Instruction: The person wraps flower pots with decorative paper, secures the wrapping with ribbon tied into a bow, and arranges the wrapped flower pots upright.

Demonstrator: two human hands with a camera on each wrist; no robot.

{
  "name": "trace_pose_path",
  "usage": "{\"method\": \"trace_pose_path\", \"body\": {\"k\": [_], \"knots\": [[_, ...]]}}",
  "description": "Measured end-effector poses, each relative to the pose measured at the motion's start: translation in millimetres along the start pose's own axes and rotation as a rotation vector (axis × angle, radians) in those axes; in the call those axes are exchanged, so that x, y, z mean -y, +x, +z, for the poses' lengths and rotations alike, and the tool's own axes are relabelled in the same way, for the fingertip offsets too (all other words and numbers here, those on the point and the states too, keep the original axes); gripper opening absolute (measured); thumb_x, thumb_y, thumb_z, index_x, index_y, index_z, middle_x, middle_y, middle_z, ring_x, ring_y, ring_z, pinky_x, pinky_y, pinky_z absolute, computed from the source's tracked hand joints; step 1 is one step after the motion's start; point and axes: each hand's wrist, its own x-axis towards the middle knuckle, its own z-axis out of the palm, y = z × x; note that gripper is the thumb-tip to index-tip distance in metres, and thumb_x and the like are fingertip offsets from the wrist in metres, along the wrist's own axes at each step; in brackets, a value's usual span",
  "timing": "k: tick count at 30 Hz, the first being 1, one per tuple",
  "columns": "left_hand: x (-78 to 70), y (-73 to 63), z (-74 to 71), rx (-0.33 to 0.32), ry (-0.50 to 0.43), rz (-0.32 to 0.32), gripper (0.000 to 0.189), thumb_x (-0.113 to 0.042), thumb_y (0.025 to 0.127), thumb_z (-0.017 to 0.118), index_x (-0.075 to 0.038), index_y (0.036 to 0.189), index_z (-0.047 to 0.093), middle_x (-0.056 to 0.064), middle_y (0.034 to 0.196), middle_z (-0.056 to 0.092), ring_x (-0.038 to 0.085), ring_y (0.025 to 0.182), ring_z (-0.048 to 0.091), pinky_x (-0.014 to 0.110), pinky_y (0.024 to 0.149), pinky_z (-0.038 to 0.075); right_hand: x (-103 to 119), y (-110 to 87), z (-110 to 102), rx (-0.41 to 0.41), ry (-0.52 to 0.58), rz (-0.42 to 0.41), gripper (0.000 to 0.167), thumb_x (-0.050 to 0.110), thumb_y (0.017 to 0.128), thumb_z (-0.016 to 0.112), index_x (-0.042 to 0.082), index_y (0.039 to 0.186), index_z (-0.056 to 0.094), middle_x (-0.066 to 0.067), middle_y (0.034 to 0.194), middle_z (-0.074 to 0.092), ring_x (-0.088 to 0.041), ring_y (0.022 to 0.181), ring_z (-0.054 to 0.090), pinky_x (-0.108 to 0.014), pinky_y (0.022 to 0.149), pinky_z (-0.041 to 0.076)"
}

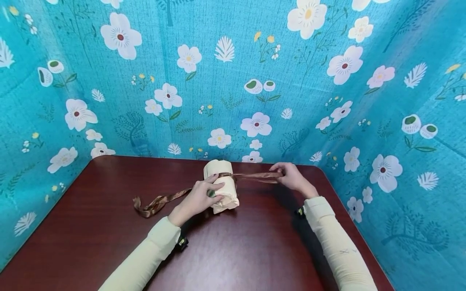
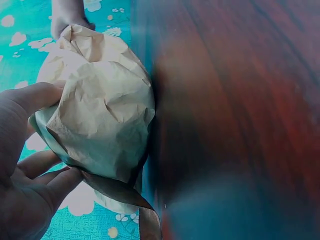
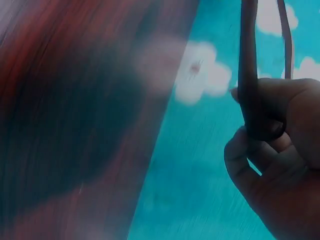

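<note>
A cylindrical package wrapped in cream paper (image 1: 226, 189) lies on the table, its crumpled folded end (image 2: 105, 105) turned toward me. Around its far part runs a brown ribbon (image 1: 255, 175). My left hand (image 1: 199, 196) grips the package from the left, thumb and fingers on either side of its paper in the left wrist view. To the right, my right hand (image 1: 290, 178) pinches the ribbon, which stretches taut from the package. A loop of ribbon (image 3: 249, 65) bends round inside those fingers in the right wrist view. The other ribbon tail (image 1: 154, 206) lies loose at left.
The dark red-brown table (image 1: 233, 250) has a rounded far edge just behind the package. Blue floral cloth (image 1: 218, 101) hangs behind the table and along both sides. Both forearms wear light sleeves, with a small dark device (image 1: 181, 243) under the left wrist.
</note>
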Motion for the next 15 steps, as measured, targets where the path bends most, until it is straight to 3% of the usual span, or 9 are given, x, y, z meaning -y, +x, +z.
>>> {"method": "trace_pose_path", "body": {"k": [5,8,11,15], "knots": [[-0.2,0.9,-0.5,0.001,0.007,-0.006,0.044,-0.02,0.087,0.083,-0.007,0.127,0.071,0.024,0.147,0.051,0.035,0.141,0.046,0.041,0.084,0.053,-36.0,-18.7,-30.8,-0.069,-0.054,0.097,0.029,-0.015,0.082,0.062,-0.002,0.106,0.073,-0.005,0.07,0.053,-0.018,0.064,0.046,-0.029,0.059,0.039],[-0.3,-1.2,-1.4,0.001,0.011,-0.006,0.044,-0.021,0.087,0.082,-0.007,0.127,0.071,0.025,0.148,0.05,0.036,0.141,0.045,0.04,0.085,0.052,-47.9,-30.8,-41.8,-0.055,-0.066,0.197,0.025,-0.013,0.085,0.064,-0.003,0.107,0.071,-0.004,0.071,0.049,-0.018,0.063,0.044,-0.029,0.058,0.038],[-0.3,-2.8,-2.4,0.002,0.012,-0.01,0.044,-0.02,0.088,0.082,-0.007,0.128,0.071,0.025,0.148,0.049,0.035,0.142,0.044,0.037,0.079,0.051,-48.4,-36.1,-40.6,0.056,-0.079,0.232,0.023,-0.005,0.086,0.071,-0.006,0.109,0.07,-0.007,0.073,0.055,-0.02,0.067,0.05,-0.031,0.062,0.044],[-0.7,-2.4,-2.5,-0.001,0.012,-0.005,0.044,-0.019,0.088,0.082,-0.007,0.129,0.071,0.025,0.149,0.049,0.035,0.142,0.044,0.036,0.077,0.051,-31.9,-30.6,-22.6,0.315,-0.107,0.224,0.046,0.011,0.084,0.081,-0.011,0.121,0.065,-0.019,0.1,0.07,-0.031,0.092,0.065,-0.042,0.08,0.055]]}}
